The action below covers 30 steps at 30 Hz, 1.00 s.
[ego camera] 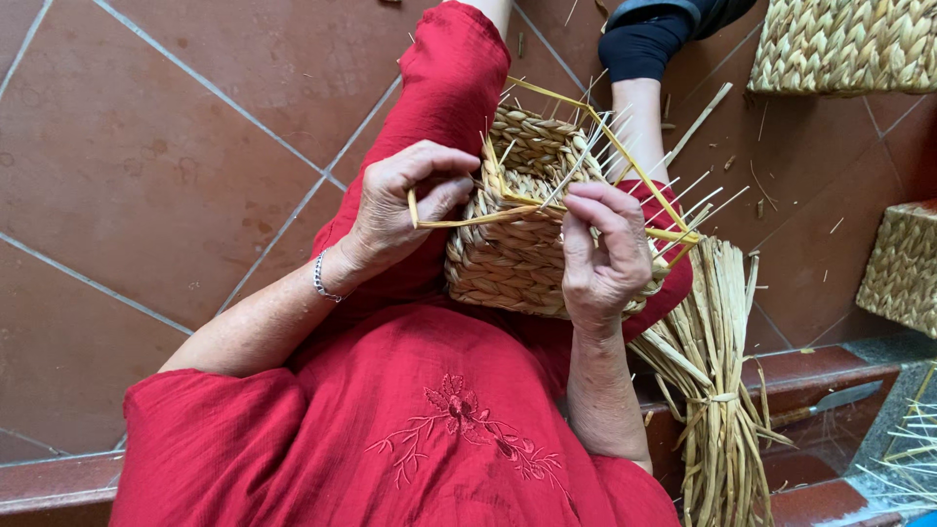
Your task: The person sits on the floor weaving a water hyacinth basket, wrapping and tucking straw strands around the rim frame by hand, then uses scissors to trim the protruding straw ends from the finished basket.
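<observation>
Left hand (405,200) – pinched a yellow strand (459,222) | right hand (600,249) – fingers curled on the basket (517,244) rim | basket rested on my lap

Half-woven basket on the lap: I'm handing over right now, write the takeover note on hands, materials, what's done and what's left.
Left hand: fingers pinch a flat yellow strand at the basket's rim.
Right hand: rests on the rim, fingers on the same strand where it crosses.
Basket: on the lap, side walls woven; thin upright stakes stick out of the rim, so the top edge is unfinished.
Spare straw bundle: tied, leaning by the right knee.
Finished baskets stand on the tiled floor.
Left: weave the rim, deal with the stakes.
</observation>
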Tool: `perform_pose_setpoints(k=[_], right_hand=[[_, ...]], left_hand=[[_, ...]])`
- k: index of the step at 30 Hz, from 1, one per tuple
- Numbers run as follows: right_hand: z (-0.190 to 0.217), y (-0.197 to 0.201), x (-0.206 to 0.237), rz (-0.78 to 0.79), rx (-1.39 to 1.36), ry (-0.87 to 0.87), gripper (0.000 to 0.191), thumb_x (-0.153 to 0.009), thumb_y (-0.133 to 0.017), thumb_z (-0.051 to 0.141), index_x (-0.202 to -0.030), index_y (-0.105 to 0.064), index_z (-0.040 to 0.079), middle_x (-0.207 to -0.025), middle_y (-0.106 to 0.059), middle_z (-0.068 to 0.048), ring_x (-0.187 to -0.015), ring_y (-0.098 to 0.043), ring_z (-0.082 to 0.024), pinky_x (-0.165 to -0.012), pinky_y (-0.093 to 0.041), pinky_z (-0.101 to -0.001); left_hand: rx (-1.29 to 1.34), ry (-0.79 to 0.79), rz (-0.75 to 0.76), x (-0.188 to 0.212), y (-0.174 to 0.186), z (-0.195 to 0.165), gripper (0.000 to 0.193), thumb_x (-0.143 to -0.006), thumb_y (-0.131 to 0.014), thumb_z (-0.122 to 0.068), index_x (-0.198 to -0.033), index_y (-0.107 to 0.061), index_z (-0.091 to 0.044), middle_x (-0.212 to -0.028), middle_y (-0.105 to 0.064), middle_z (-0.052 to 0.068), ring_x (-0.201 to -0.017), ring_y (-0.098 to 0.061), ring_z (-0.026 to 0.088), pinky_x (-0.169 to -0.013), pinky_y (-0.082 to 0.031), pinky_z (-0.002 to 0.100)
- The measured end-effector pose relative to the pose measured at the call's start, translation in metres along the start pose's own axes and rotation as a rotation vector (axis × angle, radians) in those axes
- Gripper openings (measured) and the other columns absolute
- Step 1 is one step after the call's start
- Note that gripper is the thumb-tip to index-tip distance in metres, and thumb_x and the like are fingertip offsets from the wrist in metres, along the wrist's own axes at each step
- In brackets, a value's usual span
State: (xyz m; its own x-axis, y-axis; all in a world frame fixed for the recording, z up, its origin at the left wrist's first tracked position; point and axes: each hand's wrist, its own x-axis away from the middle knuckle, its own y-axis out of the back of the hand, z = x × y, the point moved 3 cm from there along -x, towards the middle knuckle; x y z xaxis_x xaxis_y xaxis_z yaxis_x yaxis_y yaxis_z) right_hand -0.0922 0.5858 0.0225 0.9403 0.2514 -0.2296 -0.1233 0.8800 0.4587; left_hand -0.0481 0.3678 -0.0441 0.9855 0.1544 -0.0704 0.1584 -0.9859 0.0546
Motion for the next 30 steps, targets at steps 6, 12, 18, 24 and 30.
perform_pose_setpoints(k=[6, 12, 18, 24, 30], right_hand=[[0.009, -0.007, -0.006, 0.146, 0.145, 0.142, 0.019, -0.098, -0.073, -0.008, -0.114, -0.071, 0.002, -0.115, -0.072, -0.011, -0.105, -0.072, -0.021, -0.093, -0.059, -0.0303], [0.016, -0.018, -0.018, 0.26, 0.31, 0.259, 0.022, -0.094, -0.073, -0.009, -0.113, -0.071, 0.002, -0.11, -0.072, -0.011, -0.098, -0.067, -0.028, -0.087, -0.056, -0.038], [0.016, -0.023, -0.018, 0.249, 0.331, 0.286, 0.023, -0.094, -0.072, -0.009, -0.113, -0.069, 0.003, -0.109, -0.071, -0.011, -0.098, -0.066, -0.029, -0.087, -0.054, -0.0395], [0.009, -0.021, -0.018, 0.27, 0.31, 0.261, 0.022, -0.093, -0.07, -0.01, -0.111, -0.068, 0.003, -0.108, -0.069, -0.012, -0.096, -0.065, -0.03, -0.086, -0.054, -0.04], [0.001, -0.018, -0.016, 0.276, 0.305, 0.273, 0.023, -0.091, -0.067, -0.012, -0.109, -0.067, 0.002, -0.108, -0.069, -0.014, -0.098, -0.065, -0.032, -0.087, -0.054, -0.0414]], left_hand=[[0.159, 0.136, 0.013, 0.001, -0.019, 0.009, 0.016, -0.095, -0.076, 0.0, -0.111, -0.074, 0.0, -0.1, -0.073, 0.005, -0.086, -0.068, 0.008, -0.076, -0.057, 0.023], [0.286, 0.37, 0.002, 0.006, -0.028, 0.03, 0.01, -0.1, -0.071, -0.007, -0.107, -0.071, 0.0, -0.092, -0.074, 0.0, -0.084, -0.066, 0.002, -0.074, -0.057, 0.02], [0.24, 0.409, 0.081, 0.0, -0.029, 0.045, 0.014, -0.099, -0.075, -0.014, -0.102, -0.073, 0.0, -0.09, -0.074, 0.001, -0.082, -0.065, 0.003, -0.072, -0.057, 0.021], [0.494, 0.584, 0.192, -0.012, -0.034, 0.06, 0.015, -0.092, -0.077, -0.014, -0.094, -0.067, -0.002, -0.087, -0.073, 0.001, -0.077, -0.068, 0.006, -0.07, -0.059, 0.023], [0.399, 0.621, 0.261, -0.021, -0.044, 0.065, 0.017, -0.091, -0.077, -0.014, -0.089, -0.065, -0.001, -0.081, -0.069, 0.002, -0.071, -0.066, 0.007, -0.063, -0.057, 0.025]])
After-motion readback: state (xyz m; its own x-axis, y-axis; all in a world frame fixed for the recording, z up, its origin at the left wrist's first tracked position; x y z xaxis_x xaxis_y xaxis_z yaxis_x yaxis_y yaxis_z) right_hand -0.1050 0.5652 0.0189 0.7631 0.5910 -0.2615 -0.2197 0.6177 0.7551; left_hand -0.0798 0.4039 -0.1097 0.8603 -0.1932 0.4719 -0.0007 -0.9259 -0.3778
